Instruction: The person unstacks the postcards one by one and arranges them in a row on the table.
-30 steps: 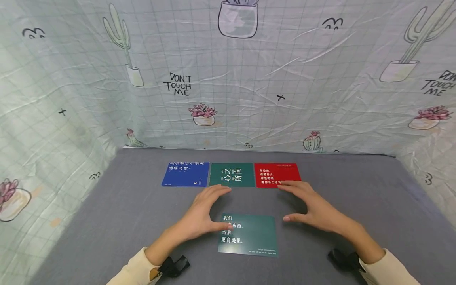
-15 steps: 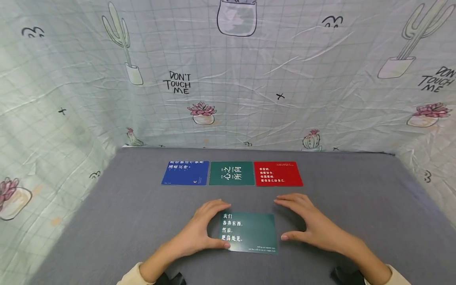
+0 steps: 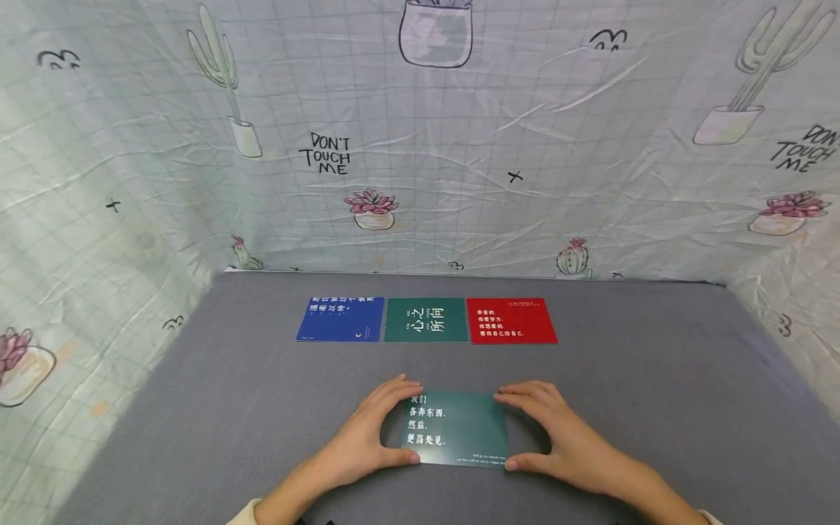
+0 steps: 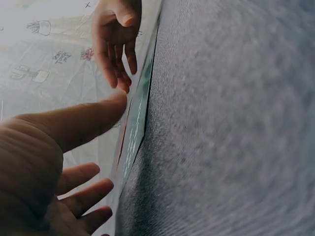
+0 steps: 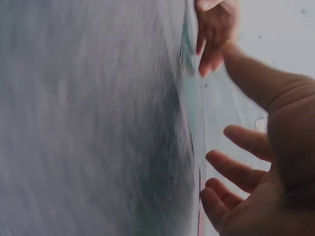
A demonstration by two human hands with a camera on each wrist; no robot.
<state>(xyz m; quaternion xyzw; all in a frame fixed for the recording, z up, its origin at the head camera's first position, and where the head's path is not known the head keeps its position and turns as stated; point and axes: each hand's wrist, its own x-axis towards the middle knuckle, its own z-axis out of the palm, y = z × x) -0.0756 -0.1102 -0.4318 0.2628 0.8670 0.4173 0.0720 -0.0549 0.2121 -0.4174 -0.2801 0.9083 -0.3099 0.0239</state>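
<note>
A dark green card (image 3: 466, 432) with white lettering lies flat near the middle of the grey surface. My left hand (image 3: 370, 436) is at its left end, thumb by the near edge and fingers by the far edge. On the opposite end my right hand (image 3: 559, 441) takes a mirrored pose. Both hands have spread, gently bent fingers; in the left wrist view a gap shows between the thumb (image 4: 106, 114) and the other fingers. Whether the fingertips touch the card, I cannot tell. The right wrist view shows the right fingers (image 5: 236, 169) spread too.
Farther back, a blue card (image 3: 341, 322), a second green card (image 3: 425, 329) and a red card (image 3: 518, 313) lie side by side in a row. The grey surface (image 3: 216, 408) ends at a patterned cloth (image 3: 446, 168) that rises behind and at both sides.
Both hands have come down toward me, away from the row of cards. The right hand has moved left to the near card's right end. The cards have stayed in place.
</note>
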